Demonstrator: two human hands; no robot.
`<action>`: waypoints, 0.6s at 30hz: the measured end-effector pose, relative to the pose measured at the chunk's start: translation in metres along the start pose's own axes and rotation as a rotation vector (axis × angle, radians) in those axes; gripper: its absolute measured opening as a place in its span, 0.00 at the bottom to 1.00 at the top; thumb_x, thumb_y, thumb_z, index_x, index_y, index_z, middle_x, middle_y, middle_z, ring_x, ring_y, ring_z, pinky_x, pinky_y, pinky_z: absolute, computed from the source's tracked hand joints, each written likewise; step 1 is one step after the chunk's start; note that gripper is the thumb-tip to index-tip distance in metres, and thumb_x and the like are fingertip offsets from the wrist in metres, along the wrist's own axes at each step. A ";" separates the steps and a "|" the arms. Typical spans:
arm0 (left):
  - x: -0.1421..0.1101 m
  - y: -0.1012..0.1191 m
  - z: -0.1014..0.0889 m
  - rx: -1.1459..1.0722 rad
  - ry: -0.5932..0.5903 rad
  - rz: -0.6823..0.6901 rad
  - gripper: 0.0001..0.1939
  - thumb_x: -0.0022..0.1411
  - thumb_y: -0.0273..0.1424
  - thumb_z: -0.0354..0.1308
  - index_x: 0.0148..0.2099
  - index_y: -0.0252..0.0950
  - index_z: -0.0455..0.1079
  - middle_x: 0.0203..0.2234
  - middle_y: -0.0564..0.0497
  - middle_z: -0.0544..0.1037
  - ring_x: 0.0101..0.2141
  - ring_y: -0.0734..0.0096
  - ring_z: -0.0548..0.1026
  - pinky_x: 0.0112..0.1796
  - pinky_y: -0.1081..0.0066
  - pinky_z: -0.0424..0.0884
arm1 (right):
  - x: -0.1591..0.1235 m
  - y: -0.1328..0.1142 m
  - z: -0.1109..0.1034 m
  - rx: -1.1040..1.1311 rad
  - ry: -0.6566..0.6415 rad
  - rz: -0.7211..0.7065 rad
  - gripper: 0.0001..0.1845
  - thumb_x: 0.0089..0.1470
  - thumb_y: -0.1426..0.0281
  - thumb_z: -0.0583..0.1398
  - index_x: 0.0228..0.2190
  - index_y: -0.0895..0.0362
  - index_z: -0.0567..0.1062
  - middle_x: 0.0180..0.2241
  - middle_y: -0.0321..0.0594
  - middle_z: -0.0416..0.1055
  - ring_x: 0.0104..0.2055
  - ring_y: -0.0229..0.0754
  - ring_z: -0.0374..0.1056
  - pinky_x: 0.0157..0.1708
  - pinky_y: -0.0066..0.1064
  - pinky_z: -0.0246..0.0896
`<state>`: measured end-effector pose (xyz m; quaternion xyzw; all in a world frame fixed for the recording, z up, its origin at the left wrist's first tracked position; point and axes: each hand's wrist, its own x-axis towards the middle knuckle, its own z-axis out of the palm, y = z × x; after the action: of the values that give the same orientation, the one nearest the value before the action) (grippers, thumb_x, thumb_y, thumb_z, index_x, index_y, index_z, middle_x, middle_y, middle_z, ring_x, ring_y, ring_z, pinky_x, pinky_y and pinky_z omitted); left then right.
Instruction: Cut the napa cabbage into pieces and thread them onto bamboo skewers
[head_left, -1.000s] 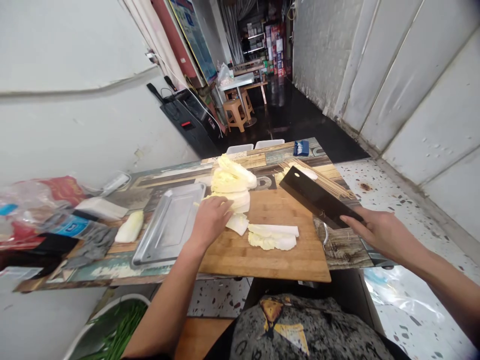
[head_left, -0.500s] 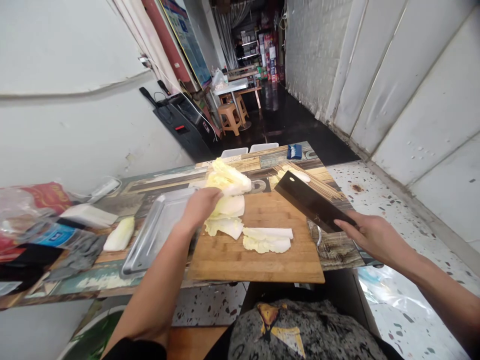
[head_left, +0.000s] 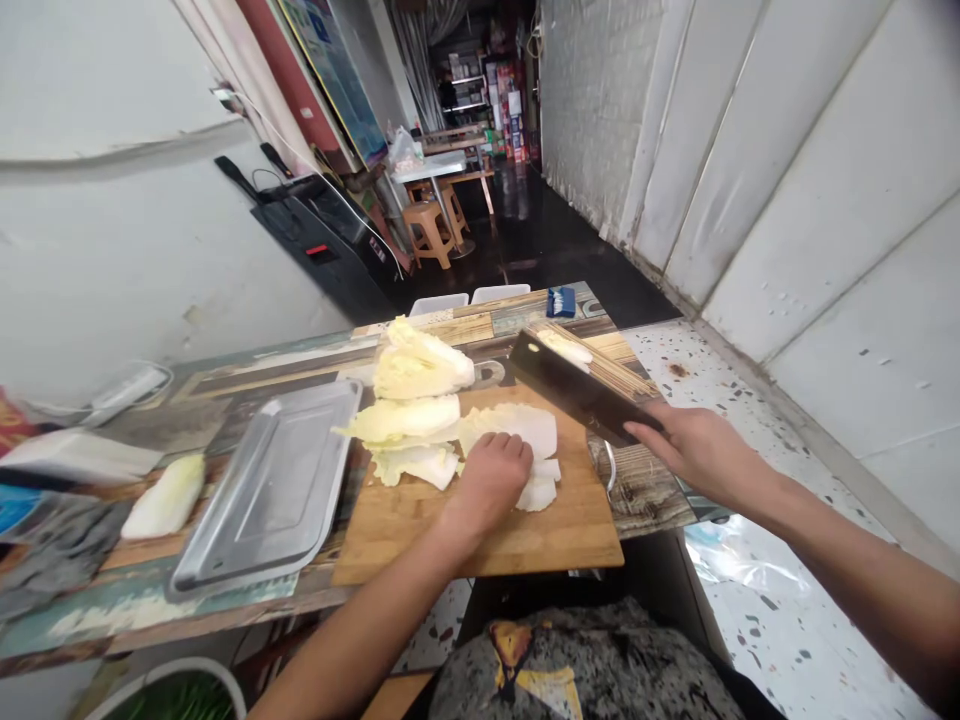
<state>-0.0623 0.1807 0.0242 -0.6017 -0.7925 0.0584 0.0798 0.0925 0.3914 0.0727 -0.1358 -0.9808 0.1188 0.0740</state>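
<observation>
Rests the left hand (head_left: 499, 470), with fingers bent, on a leaf (head_left: 536, 425) lying on the right half of the board (head_left: 555, 540); impossible to say whether pinching it or only pressing. Has a second leaf (head_left: 540, 490) just on the near side, partly hidden by that hand. Clasps the cleaver (head_left: 577, 390) by the handle in the right hand (head_left: 694, 440), holding it aslant with the blade pointing away and to the left, raised near the far right corner of the board. Has more leaves (head_left: 412, 418) to the left of the left hand, overlapping, with a yellow tip reaching past the left edge of the board. Shows, beyond these, a thick yellow bunch (head_left: 424, 367). Includes, behind the cleaver, skewers (head_left: 626, 372) laid across the table (head_left: 645, 495), beside another pale leaf (head_left: 564, 347), and past them a small blue box (head_left: 561, 302). Has the metal tray (head_left: 277, 480) left of the board, then a cabbage piece (head_left: 165, 497) and a grey cloth (head_left: 64, 545). Shows below the table, at lower left, a bowl (head_left: 217, 668) of greens.
</observation>
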 end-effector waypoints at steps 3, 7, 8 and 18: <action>-0.010 0.005 -0.001 -0.063 -0.007 -0.082 0.07 0.61 0.20 0.53 0.39 0.30 0.71 0.35 0.42 0.76 0.37 0.55 0.74 0.38 0.59 0.71 | 0.012 -0.013 -0.004 -0.023 -0.080 -0.109 0.18 0.64 0.61 0.47 0.33 0.56 0.72 0.27 0.42 0.75 0.29 0.45 0.72 0.27 0.31 0.57; -0.015 0.007 0.002 -0.152 0.057 -0.124 0.12 0.61 0.18 0.51 0.45 0.28 0.72 0.41 0.40 0.77 0.43 0.56 0.74 0.44 0.60 0.73 | 0.029 -0.028 -0.009 -0.090 -0.165 -0.203 0.15 0.64 0.63 0.49 0.33 0.56 0.72 0.27 0.41 0.76 0.28 0.43 0.71 0.25 0.30 0.53; -0.015 0.008 0.005 -0.167 0.078 -0.119 0.13 0.61 0.17 0.51 0.46 0.27 0.72 0.42 0.39 0.77 0.44 0.56 0.74 0.45 0.61 0.73 | 0.032 -0.030 -0.010 -0.115 -0.183 -0.218 0.15 0.64 0.63 0.50 0.32 0.56 0.71 0.27 0.40 0.75 0.27 0.43 0.70 0.24 0.30 0.52; -0.012 0.013 0.013 -0.246 0.139 -0.082 0.13 0.60 0.19 0.55 0.47 0.26 0.73 0.44 0.39 0.78 0.46 0.55 0.75 0.48 0.60 0.74 | 0.042 -0.031 -0.008 -0.143 -0.287 -0.235 0.12 0.63 0.64 0.52 0.31 0.56 0.70 0.25 0.38 0.74 0.25 0.41 0.70 0.23 0.29 0.49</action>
<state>-0.0496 0.1728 0.0080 -0.5767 -0.8102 -0.0844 0.0622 0.0460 0.3760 0.0933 -0.0071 -0.9963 0.0575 -0.0631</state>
